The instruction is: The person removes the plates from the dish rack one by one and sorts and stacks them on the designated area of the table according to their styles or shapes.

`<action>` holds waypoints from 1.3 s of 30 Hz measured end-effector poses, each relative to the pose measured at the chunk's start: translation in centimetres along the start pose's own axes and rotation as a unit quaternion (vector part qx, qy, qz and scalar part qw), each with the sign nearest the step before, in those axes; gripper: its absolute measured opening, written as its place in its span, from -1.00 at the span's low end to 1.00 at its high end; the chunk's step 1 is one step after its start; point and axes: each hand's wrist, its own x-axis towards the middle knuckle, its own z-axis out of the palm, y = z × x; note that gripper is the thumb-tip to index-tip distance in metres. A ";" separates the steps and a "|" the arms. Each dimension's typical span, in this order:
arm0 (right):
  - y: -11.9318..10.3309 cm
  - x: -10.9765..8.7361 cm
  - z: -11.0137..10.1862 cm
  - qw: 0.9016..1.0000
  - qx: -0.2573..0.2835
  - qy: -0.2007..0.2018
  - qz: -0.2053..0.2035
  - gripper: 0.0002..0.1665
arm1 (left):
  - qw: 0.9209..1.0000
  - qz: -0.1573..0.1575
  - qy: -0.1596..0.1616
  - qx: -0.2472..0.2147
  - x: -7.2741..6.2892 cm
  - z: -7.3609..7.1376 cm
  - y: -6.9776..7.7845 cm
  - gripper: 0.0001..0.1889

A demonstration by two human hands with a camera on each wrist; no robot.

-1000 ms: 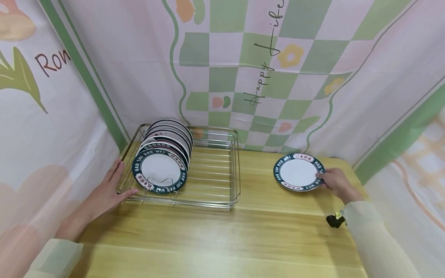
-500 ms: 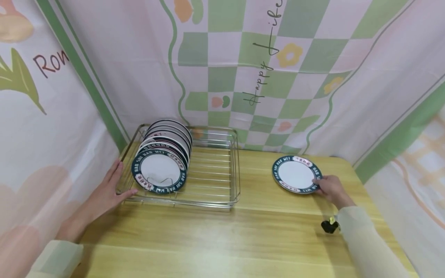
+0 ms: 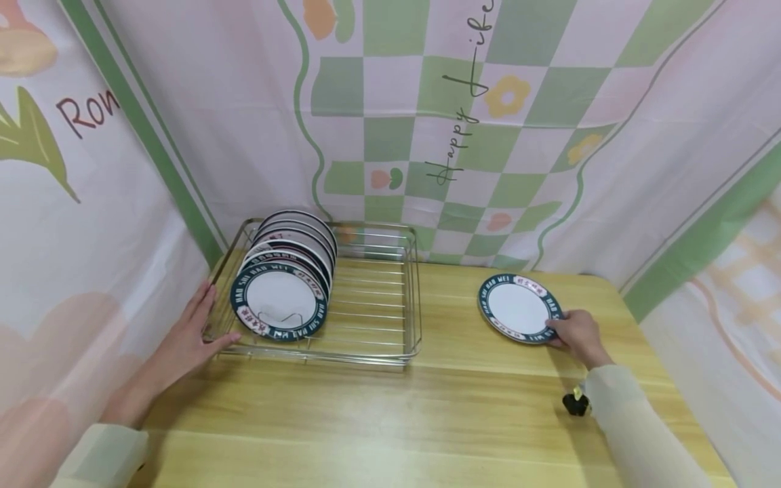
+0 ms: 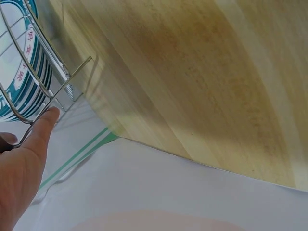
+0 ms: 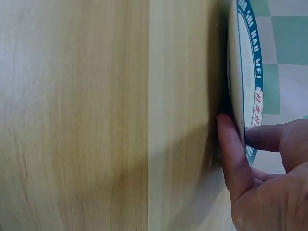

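At the right, my right hand [image 3: 576, 333] pinches the edge of a white plate [image 3: 517, 308] with a dark green lettered rim. Its thumb lies on the upper face and its fingers are underneath, as the right wrist view shows; the plate [image 5: 239, 72] tilts close over the table. My left hand [image 3: 192, 337] rests against the near left corner of a wire dish rack [image 3: 366, 358], fingers straight along its side, thumb spread over the front wire. Several matching plates [image 3: 281, 301] stand upright one behind another in the rack's left part, facing forward.
The rack's right part [image 3: 369, 298] shows bare wires. Wooden tabletop [image 3: 366, 420] stretches in front of and beside the rack. A printed cloth [image 3: 390, 135] hangs close behind the table and at both sides. A small black object [image 3: 575, 404] sits at the right wrist.
My right hand has drawn the plate slightly left and toward me, and its near side has dipped a little. The left hand and the rack have stayed in place.
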 end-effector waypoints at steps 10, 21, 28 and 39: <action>0.3 0.2 0.3 0.998 -0.056 0.028 -0.009 -0.35 | 1.000 -0.001 0.004 0.008 0.0 0.0 0.0 0.18; -0.5 -0.4 -1.4 0.981 -0.185 0.030 -0.056 -0.15 | 1.000 -0.003 -0.003 0.022 -0.1 -0.2 0.1 0.17; -2.5 -1.4 -2.7 0.963 -0.252 0.062 -0.075 -0.03 | 1.000 0.003 0.001 0.029 -0.1 0.0 0.1 0.17; -8.8 -3.6 -1.3 0.941 -0.276 0.116 -0.155 -0.15 | 0.999 0.012 0.007 0.032 -0.1 0.0 0.1 0.16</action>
